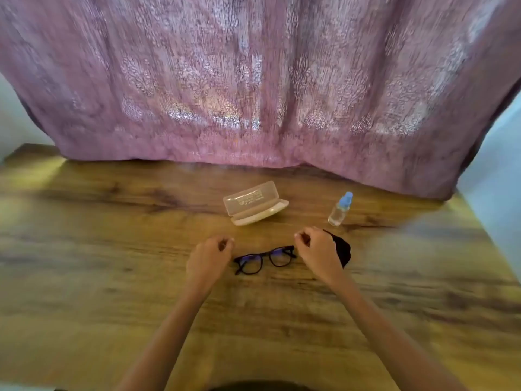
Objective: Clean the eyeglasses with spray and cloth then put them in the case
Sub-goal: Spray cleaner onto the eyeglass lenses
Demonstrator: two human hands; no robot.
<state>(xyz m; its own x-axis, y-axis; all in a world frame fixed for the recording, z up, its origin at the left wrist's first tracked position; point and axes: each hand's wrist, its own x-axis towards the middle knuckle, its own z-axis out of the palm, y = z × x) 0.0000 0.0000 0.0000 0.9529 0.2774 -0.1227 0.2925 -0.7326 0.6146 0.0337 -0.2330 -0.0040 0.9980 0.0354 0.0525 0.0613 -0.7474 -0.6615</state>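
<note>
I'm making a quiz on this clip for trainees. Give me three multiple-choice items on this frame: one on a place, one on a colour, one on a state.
1. Where do the eyeglasses lie?
A. inside the case
B. on the table between the hands
C. beside the curtain

2. What colour is the spray bottle cap?
A. blue
B. red
C. black

3. How is the case?
A. shut
B. upside down
C. open

Answers:
1 B: the frame rests on the table between the left hand and right hand.
2 A: a light blue cap tops the clear bottle.
3 C: its lid stands raised and nothing is inside.
</note>
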